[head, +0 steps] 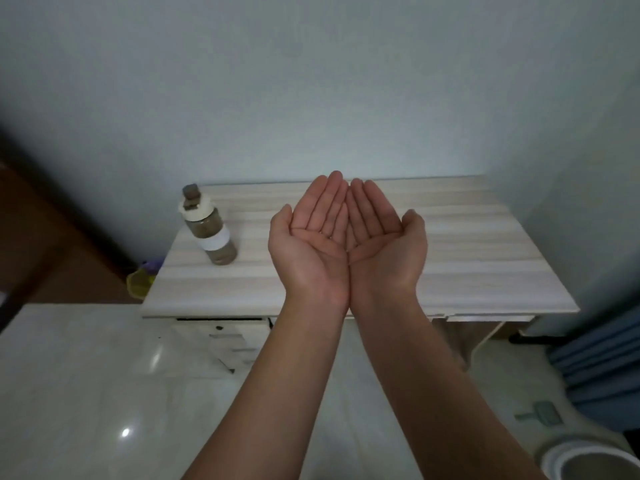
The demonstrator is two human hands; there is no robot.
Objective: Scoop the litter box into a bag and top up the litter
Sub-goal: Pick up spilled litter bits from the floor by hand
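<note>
Two hands were held out side by side at the centre of the frame, palms up: your left hand [313,237] and right hand [382,239] touched along their inner edges, each grip spread, fingers straight and together, holding nothing. On the pale wood-grain table [467,244] behind them, toward its left end, stood a clear bottle [207,227] filled with brownish grains, a white band round its middle and a white collar under a dark cap; no writing on the band could be read. At the lower right of the frame a green scoop [540,413] lay on the floor, just above a round white-rimmed container [588,460] cut off by the frame's corner. A yellow-green object [138,280] sat beside the table's left edge.
</note>
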